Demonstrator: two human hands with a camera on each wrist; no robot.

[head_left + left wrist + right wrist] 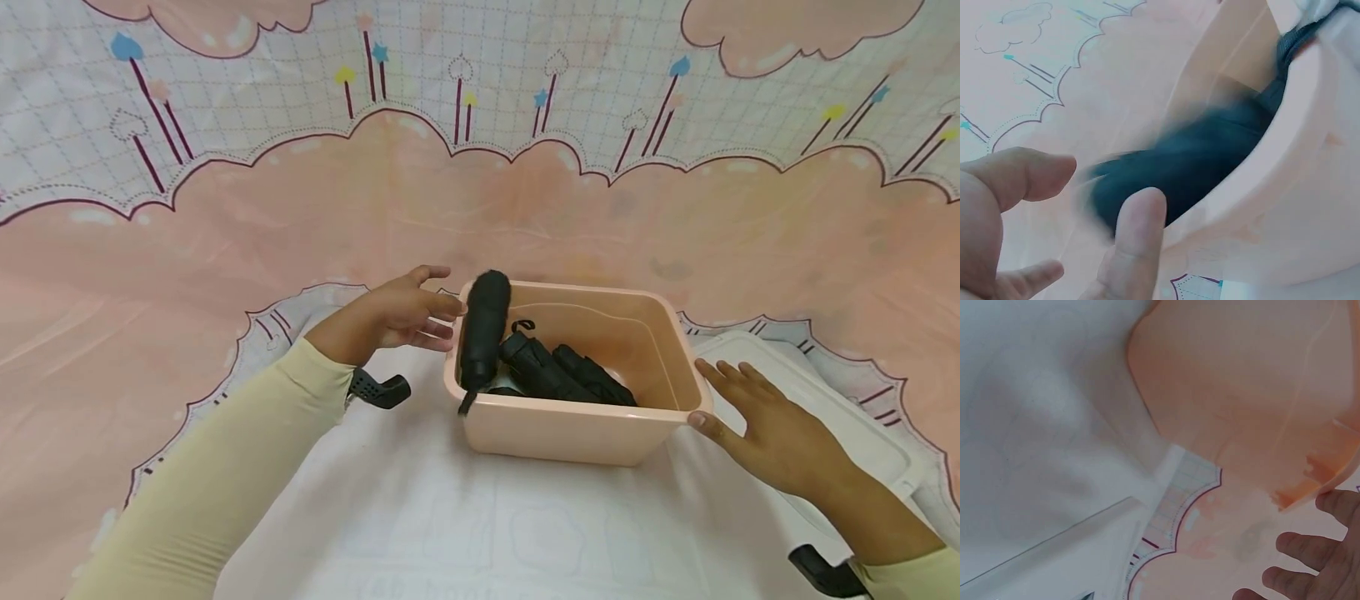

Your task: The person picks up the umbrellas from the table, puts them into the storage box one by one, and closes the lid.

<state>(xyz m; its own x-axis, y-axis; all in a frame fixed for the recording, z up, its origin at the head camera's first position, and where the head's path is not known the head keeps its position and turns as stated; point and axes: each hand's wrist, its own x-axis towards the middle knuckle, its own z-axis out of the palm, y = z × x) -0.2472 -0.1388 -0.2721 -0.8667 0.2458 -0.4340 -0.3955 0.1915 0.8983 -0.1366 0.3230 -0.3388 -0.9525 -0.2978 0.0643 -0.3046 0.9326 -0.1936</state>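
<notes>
A peach plastic bin (555, 429) holds several black folded umbrellas. One umbrella (486, 329) leans upright at the bin's left end, its top above the rim and its strap hanging over the front edge. Two others, one of them this umbrella (543, 367) with a wrist loop, lie slanted inside. My left hand (405, 312) is beside the leaning umbrella, fingers spread and thumb apart; in the left wrist view that umbrella (1179, 165) is blurred and not gripped. On the opposite side, my right hand (772, 425) has straight fingers, its fingertips at the bin's right rim.
A white lid (817, 400) lies right of the bin, partly under my right hand and forearm. White sheeting (420, 517) covers the surface in front, and a peach cloud-print cloth (600, 225) with candle drawings rises behind.
</notes>
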